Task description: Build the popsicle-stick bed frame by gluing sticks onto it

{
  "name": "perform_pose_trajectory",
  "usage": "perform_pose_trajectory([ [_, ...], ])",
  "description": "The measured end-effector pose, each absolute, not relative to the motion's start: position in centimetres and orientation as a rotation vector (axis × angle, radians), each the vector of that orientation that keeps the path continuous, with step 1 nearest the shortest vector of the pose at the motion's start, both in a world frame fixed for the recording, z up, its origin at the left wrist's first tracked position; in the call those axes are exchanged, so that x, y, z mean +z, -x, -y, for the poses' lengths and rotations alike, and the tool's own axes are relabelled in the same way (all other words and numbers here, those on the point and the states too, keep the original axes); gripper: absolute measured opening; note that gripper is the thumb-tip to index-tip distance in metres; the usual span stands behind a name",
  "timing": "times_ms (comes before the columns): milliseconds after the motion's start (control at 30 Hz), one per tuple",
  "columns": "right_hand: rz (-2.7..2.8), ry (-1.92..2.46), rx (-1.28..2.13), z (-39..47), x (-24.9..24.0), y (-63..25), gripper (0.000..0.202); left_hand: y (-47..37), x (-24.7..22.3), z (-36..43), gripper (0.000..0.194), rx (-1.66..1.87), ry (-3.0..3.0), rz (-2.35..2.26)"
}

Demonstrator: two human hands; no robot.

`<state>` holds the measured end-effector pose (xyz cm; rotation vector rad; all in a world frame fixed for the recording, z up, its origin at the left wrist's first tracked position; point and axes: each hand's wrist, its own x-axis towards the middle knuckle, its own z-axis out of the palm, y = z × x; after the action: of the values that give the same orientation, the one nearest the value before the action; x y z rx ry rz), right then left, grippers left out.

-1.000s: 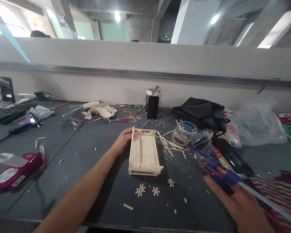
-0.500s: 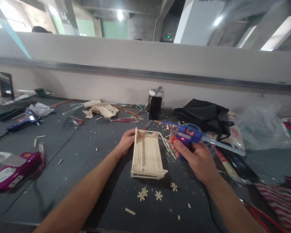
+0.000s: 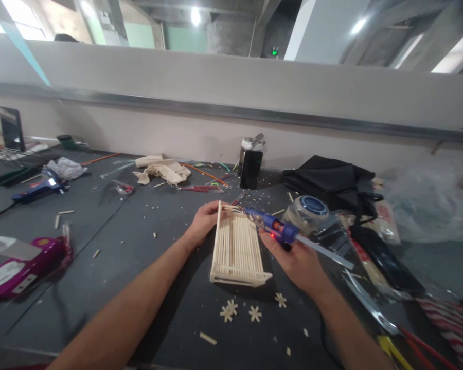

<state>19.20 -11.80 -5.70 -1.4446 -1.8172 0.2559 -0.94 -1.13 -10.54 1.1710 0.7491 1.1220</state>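
Note:
A small frame built of pale wooden sticks [image 3: 239, 244] stands on the dark table in front of me, its slats running away from me. My left hand [image 3: 205, 222] grips its far left corner, with the fingertips partly hidden behind it. My right hand [image 3: 293, 259] is closed round a blue hot glue gun [image 3: 278, 226] with a small red light lit. The gun's nozzle points left at the frame's far right corner; whether it touches I cannot tell. A clear glue stick [image 3: 326, 252] juts from its back. Several star-shaped stick pieces [image 3: 255, 313] lie near the frame's front.
A phone [image 3: 251, 169] leans on a jar at the back. Right of the gun are a clear round container [image 3: 307, 213], a black bag [image 3: 330, 177] and pliers [image 3: 370, 303]. Left lie another glue gun [image 3: 40, 189], a magenta device [image 3: 21, 267] and a beige cloth [image 3: 164, 169].
My right hand has brought the glue gun leftward, its nozzle now over the frame's far right corner. My left hand keeps its hold. The view has shifted slightly.

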Motion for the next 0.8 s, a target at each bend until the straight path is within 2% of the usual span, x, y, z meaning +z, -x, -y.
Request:
perform_pose_trajectory([
  [800, 2.018, 1.462, 0.152, 10.9, -5.1, -18.1, 0.024, 0.7, -9.8, 1.6, 0.022, 1.129, -1.166, -0.703],
])
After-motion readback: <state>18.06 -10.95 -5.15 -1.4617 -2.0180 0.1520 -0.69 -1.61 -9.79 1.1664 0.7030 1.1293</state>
